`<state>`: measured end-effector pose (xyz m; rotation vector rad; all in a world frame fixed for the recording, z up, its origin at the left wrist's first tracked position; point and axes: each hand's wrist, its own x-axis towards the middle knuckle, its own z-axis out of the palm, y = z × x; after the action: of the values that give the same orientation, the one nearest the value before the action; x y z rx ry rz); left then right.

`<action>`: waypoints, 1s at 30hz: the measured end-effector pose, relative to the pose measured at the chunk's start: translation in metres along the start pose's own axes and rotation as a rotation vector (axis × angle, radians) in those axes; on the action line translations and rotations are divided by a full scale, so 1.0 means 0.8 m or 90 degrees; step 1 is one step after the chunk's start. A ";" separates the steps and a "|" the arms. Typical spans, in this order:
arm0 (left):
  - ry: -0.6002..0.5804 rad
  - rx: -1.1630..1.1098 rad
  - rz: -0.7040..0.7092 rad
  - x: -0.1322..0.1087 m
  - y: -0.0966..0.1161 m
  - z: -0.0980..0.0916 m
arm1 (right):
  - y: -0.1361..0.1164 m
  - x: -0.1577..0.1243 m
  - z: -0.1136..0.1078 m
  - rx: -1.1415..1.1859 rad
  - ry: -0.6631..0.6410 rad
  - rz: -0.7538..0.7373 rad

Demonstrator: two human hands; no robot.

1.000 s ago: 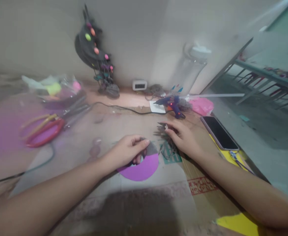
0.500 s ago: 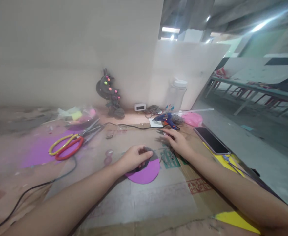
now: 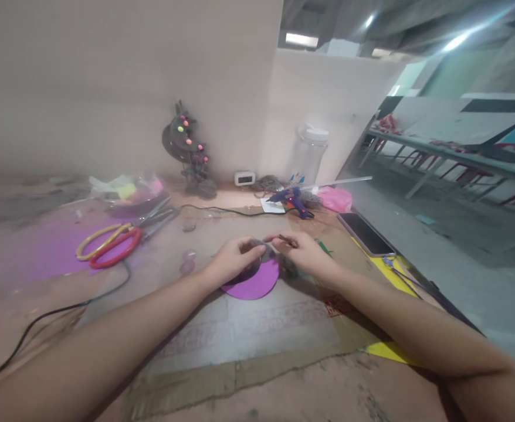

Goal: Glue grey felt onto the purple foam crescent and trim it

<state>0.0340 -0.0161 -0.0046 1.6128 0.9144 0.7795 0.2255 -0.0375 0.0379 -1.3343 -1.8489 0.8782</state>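
I had the left hand point(image 3: 235, 258) reaching forward, its grip clasping a grey piece point(image 3: 270, 254) over the purple disc point(image 3: 253, 286); the right hand point(image 3: 304, 253), just beside it, pinched a small dark bit point(image 3: 289, 240). Cardboard point(image 3: 222, 380) ran nearward to a ragged edge on the desk point(image 3: 284, 398). Its red print point(image 3: 334, 306) was too blurred to read.

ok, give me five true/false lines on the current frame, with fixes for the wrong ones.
1. The left hand and right hand are both near the purple disc. True.
2. The phone lies to the right of the glue gun. True.
3. The right hand grips the glue gun. False: the glue gun lies beyond that hand.
4. The phone is face down. False: its dark screen faces up.
5. The scissors have one yellow and one red handle. True.
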 end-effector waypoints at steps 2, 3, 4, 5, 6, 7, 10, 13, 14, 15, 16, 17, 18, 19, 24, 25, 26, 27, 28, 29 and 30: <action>0.012 0.002 -0.002 0.001 -0.001 -0.001 | 0.009 -0.005 0.012 0.027 -0.036 0.026; 0.019 0.003 -0.004 0.001 -0.001 -0.001 | 0.013 -0.006 0.016 0.039 -0.047 0.038; 0.026 0.004 -0.005 0.001 -0.001 -0.001 | 0.018 -0.008 0.018 0.051 -0.054 0.049; 0.030 0.002 -0.004 0.002 -0.002 -0.001 | 0.022 -0.009 0.020 0.062 -0.058 0.058; 0.029 -0.001 -0.003 0.002 -0.002 -0.001 | 0.025 -0.009 0.021 0.072 -0.058 0.064; 0.026 -0.005 0.007 0.002 -0.003 -0.001 | 0.028 -0.010 0.022 0.083 -0.056 0.068; 0.027 0.029 0.023 0.003 -0.004 -0.001 | 0.036 -0.009 0.026 0.112 -0.045 0.066; 0.031 0.111 0.013 0.004 -0.007 -0.002 | 0.041 -0.008 0.029 0.132 -0.037 0.051; 0.026 0.126 0.009 0.004 -0.009 -0.002 | 0.042 -0.007 0.030 0.136 -0.036 0.046; 0.023 0.134 0.007 0.005 -0.010 -0.003 | 0.043 -0.007 0.029 0.140 -0.036 0.041; 0.024 0.137 0.005 0.005 -0.010 -0.003 | 0.044 -0.006 0.029 0.144 -0.037 0.036; 0.025 0.136 0.005 0.005 -0.010 -0.003 | 0.044 -0.006 0.027 0.147 -0.037 0.031; 0.027 0.136 0.007 0.004 -0.010 -0.003 | 0.044 -0.006 0.025 0.149 -0.037 0.027; 0.027 0.133 0.009 0.004 -0.009 -0.003 | 0.043 -0.006 0.023 0.149 -0.035 0.024; 0.005 0.083 -0.030 0.001 -0.001 -0.002 | 0.039 -0.008 0.015 0.166 -0.063 0.064; 0.014 0.083 -0.035 0.000 0.000 -0.003 | 0.038 -0.009 0.015 0.172 -0.073 0.071; 0.018 0.091 -0.038 0.001 0.000 -0.003 | 0.038 -0.010 0.015 0.173 -0.079 0.072; 0.018 0.096 -0.047 0.001 -0.001 -0.004 | 0.038 -0.012 0.015 0.168 -0.081 0.068; 0.015 0.099 -0.056 0.002 -0.002 -0.005 | 0.038 -0.013 0.015 0.162 -0.083 0.064; 0.008 0.097 -0.064 0.003 -0.003 -0.005 | 0.039 -0.014 0.015 0.160 -0.088 0.059; 0.002 0.091 -0.070 0.004 -0.004 -0.005 | 0.040 -0.014 0.015 0.165 -0.094 0.051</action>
<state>0.0313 -0.0111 -0.0067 1.6697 1.0722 0.6527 0.2339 -0.0421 0.0030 -1.2152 -1.7277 1.2422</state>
